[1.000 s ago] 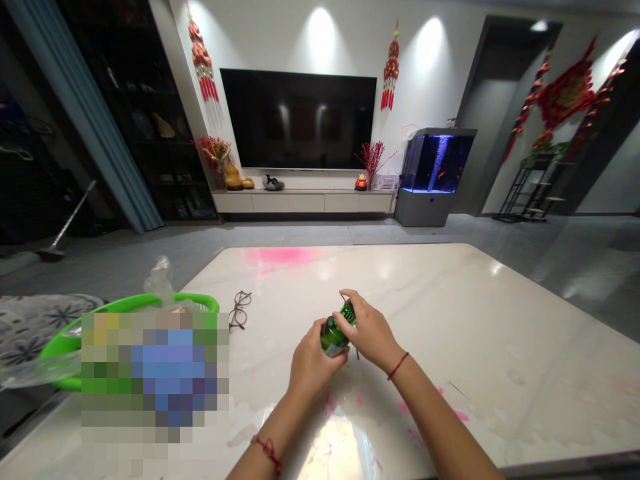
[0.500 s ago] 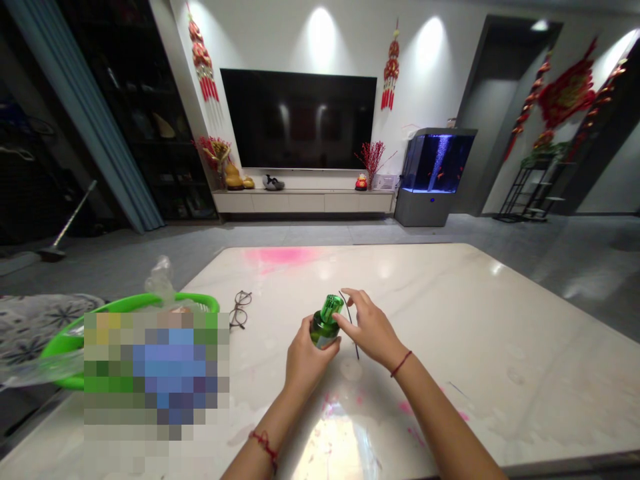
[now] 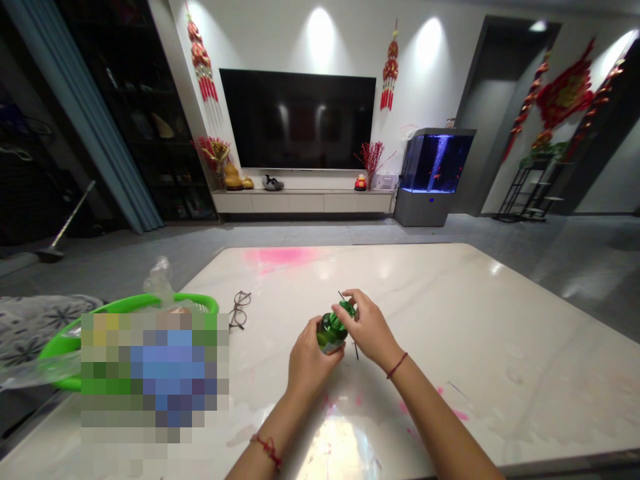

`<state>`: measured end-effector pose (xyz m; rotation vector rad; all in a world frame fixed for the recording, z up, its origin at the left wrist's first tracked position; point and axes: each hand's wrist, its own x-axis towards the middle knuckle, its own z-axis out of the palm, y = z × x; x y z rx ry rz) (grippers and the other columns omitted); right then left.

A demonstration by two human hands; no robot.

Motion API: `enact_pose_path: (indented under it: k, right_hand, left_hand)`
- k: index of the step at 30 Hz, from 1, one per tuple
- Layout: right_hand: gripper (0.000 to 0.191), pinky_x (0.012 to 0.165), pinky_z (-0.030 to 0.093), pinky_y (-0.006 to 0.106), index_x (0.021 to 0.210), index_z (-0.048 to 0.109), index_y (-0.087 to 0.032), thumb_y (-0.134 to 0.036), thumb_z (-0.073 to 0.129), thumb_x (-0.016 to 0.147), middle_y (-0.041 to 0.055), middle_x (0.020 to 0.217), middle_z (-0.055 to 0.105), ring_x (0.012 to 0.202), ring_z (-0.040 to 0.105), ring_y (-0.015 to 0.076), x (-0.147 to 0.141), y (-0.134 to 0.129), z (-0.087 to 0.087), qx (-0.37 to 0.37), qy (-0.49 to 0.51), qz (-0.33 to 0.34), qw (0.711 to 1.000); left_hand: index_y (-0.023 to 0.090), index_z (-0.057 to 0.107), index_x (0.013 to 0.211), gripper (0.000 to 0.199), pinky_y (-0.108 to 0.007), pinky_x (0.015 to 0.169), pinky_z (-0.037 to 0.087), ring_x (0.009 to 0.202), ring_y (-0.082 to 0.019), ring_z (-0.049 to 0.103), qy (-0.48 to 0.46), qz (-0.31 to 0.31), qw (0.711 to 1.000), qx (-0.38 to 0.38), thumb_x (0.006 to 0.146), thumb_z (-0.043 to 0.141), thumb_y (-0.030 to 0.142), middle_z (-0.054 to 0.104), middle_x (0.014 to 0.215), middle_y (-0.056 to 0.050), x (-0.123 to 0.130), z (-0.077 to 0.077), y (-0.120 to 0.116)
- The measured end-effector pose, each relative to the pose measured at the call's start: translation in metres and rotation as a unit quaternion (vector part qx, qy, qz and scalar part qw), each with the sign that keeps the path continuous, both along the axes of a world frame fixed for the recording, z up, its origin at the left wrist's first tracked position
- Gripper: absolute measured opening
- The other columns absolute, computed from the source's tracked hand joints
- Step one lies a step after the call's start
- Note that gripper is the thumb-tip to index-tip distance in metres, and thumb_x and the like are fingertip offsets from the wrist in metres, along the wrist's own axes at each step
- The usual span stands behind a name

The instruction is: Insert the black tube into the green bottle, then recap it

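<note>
A small green bottle (image 3: 330, 333) is held tilted to the right above the pale tabletop (image 3: 450, 313). My left hand (image 3: 310, 357) is wrapped round its body. The thumb and fingers of my right hand (image 3: 367, 327) are closed on the ribbed green cap (image 3: 343, 315) at its upper end. Whether the cap is tight or loose on the bottle, I cannot tell. A thin dark strip (image 3: 357, 351) lies on the table, with its middle hidden behind my right hand.
Left of my hands lie eyeglasses (image 3: 241, 310). Further left a green basket (image 3: 200, 298) holds plastic bags, its contents blurred out. Pink stains (image 3: 283, 255) mark the tabletop. Beyond it stand a low TV cabinet (image 3: 300, 203) and a lit aquarium (image 3: 435, 167).
The bottle has tipped further to the right, towards my right hand. My right fingers, earlier only touching the cap with the thumb, now close round it.
</note>
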<state>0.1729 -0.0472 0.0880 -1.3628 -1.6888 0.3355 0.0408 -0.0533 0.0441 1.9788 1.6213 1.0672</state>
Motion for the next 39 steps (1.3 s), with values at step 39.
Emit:
enact_pose_path:
  k: [39]
  right_hand:
    - [0.043,0.057,0.039,0.030,0.082,0.058,-0.016,-0.053,0.034,0.084,0.0126,0.072,0.065,0.067,0.062,0.0238,-0.007,-0.013,0.015,-0.111,-0.223,-0.153,0.956]
  left_hand:
    - [0.019,0.046,0.110,0.050,-0.032,0.076,0.044,0.095,-0.022,0.056,0.094,-0.031,0.994,0.047,0.062,0.061,0.024,0.061,0.103,-0.006,-0.001,-0.001,-0.003]
